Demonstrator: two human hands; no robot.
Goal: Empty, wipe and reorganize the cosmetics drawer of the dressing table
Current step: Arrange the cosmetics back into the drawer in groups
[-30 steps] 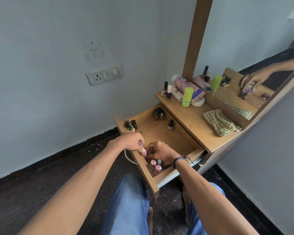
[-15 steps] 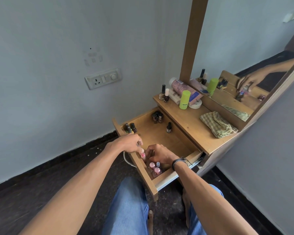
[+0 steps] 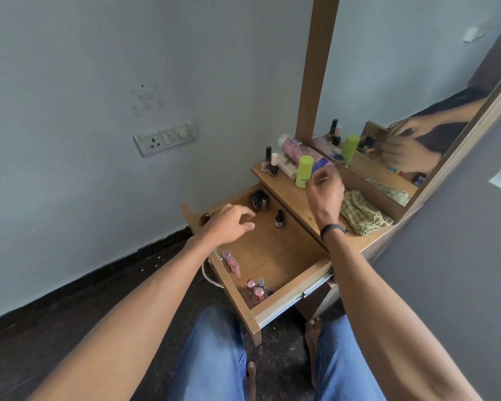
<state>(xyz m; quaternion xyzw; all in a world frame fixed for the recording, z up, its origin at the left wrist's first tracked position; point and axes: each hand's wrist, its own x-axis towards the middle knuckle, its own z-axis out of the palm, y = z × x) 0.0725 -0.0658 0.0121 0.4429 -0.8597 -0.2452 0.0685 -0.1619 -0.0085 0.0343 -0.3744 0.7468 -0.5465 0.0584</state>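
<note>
The wooden drawer [image 3: 289,303] of the dressing table stands pulled out. Inside it, pink-capped bottles [image 3: 231,261] line the left wall, and a few more pink bottles [image 3: 255,287] stand in the near corner. Dark nail polish bottles [image 3: 259,200] cluster at the far end, and one small dark bottle [image 3: 278,219] stands alone. My left hand [image 3: 232,222] hovers over the far left of the drawer, fingers apart, holding nothing. My right hand [image 3: 324,188] is raised over the tabletop next to the green bottle [image 3: 305,171], fingers loosely curled and empty.
On the tabletop [image 3: 289,195] are two nail polish bottles [image 3: 271,162], a pink tube [image 3: 298,150] lying down and a checked cloth [image 3: 362,212]. The mirror [image 3: 417,82] rises behind. A wall socket [image 3: 165,137] is at left. My knees in jeans [image 3: 211,357] are below the drawer.
Both hands left the near corner of the drawer. The left hand let go of a pink bottle and moved toward the far end; the right hand rose to the tabletop.
</note>
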